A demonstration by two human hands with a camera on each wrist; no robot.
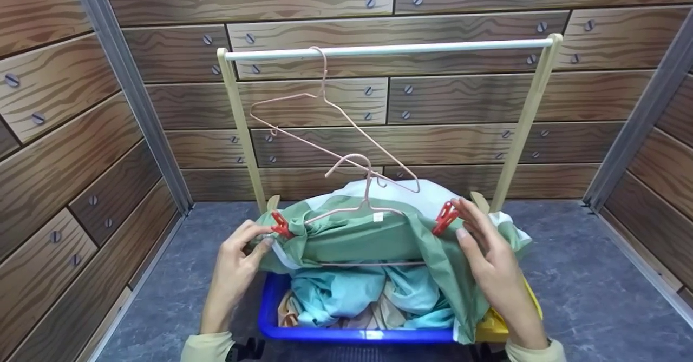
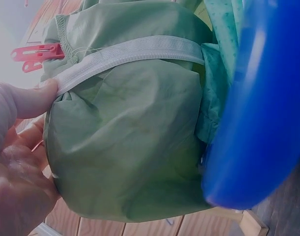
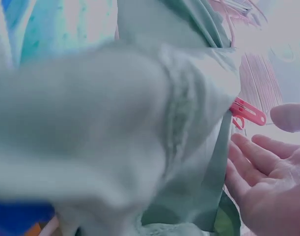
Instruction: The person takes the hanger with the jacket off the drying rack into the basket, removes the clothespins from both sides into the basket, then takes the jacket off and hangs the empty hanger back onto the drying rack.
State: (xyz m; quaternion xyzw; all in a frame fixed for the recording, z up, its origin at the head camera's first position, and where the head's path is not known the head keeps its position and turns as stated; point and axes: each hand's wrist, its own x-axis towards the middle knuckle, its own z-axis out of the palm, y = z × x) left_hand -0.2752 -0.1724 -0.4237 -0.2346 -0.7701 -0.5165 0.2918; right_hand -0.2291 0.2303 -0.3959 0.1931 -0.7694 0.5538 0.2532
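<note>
A green and white zippered jacket point(image 1: 363, 240) is draped on a pink wire hanger point(image 1: 367, 194), with a red clothespin point(image 1: 281, 224) at its left side and another red clothespin point(image 1: 445, 219) at its right. My left hand point(image 1: 238, 256) pinches the jacket's edge at the white zipper point(image 2: 135, 51), thumb in front and fingers behind, just below the left clothespin. My right hand point(image 1: 490, 254) is beside the right clothespin, its fingers extended along the jacket's edge. In the right wrist view, a gap shows between that thumb and the clothespin point(image 3: 248, 111).
A blue basket point(image 1: 357, 336) holding turquoise and beige clothes stands below the jacket. Part of a yellow basket point(image 1: 494, 324) shows at its right. Behind, a second pink hanger point(image 1: 325, 99) hangs from the white bar point(image 1: 433, 48) of a wooden rack. Wood-patterned panels surround the grey floor point(image 1: 574, 275).
</note>
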